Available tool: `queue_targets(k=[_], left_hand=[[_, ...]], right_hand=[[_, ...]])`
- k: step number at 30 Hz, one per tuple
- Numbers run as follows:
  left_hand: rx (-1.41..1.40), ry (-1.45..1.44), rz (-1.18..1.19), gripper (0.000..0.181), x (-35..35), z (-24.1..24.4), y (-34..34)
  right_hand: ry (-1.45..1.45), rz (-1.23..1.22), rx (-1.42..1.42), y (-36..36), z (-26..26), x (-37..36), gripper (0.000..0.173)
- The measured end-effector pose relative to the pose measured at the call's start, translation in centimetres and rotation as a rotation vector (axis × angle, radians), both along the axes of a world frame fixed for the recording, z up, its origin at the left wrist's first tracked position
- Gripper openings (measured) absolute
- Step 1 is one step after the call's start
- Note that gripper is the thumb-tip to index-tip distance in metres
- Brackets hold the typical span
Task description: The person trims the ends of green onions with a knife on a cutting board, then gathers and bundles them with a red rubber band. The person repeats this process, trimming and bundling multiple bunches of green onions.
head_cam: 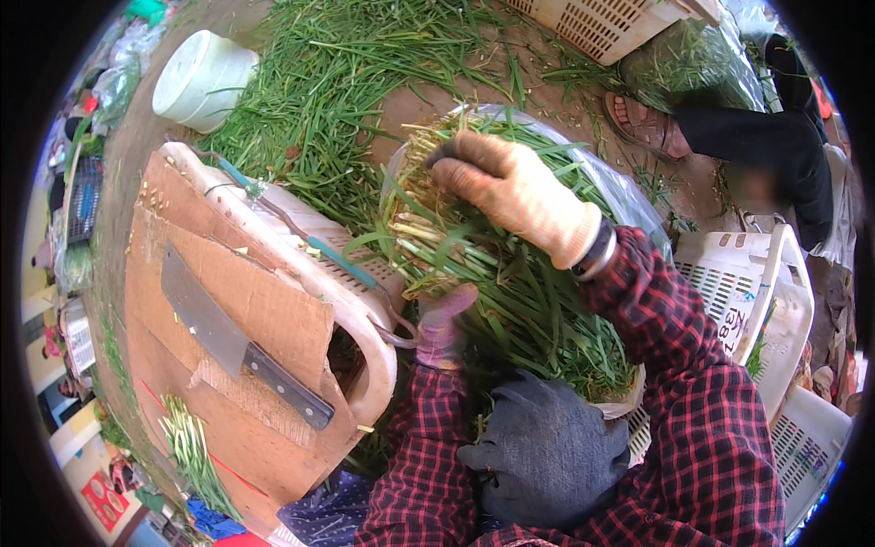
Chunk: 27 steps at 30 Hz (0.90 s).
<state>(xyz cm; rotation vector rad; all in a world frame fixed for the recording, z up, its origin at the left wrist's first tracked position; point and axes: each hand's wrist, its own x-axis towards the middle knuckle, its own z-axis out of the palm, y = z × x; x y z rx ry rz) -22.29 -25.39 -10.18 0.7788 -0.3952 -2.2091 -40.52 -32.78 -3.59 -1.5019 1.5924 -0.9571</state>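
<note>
My right hand (513,195), in a cream knit glove with dark fingertips, is bent over the pale stalk ends of a pile of green leafy stalks (437,236) in a clear plastic bag (608,181). Below and left of it, my left hand (444,325), in a blurred purplish glove, is at the lower edge of the same stalks. Whether either hand grips any is hidden. A cleaver (239,342) with a dark handle lies on cardboard (287,308) at the left. Near the board's lower edge lies a small bunch of trimmed stalks (195,455).
A white plastic crate (372,366) borders the board, with a blue-sleeved metal hook (335,256) along it. Loose greens (328,89) cover the ground beside a white bucket (205,81). Another person's sandalled foot (646,126) and more crates (718,267) are at the right. Dark grey fabric (547,444) is low centre.
</note>
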Motion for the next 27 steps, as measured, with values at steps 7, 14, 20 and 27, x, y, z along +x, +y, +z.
queue_targets(k=[7, 14, 20, 27], left_hand=[[0.052, -0.004, -0.037, 0.054, -0.2, 0.4, 0.1], [-0.196, -0.360, -0.031, 0.057, -2.2, 0.8, -0.2], [-0.958, -0.933, 0.124, 0.064, -5.1, -0.2, 0.5], [-1.003, -1.084, 0.023, 0.067, -7.8, 3.4, 0.4]], right_hand=[[0.158, 0.158, 0.180, -1.0, 1.4, -0.1, 0.041], [-0.551, 0.248, 0.453, -0.3, 0.8, -0.6, 0.071], [-0.203, 0.391, 0.349, 0.9, 2.3, -1.6, 0.072], [-0.448, -0.100, 0.243, 3.9, 1.9, -0.6, 0.067]])
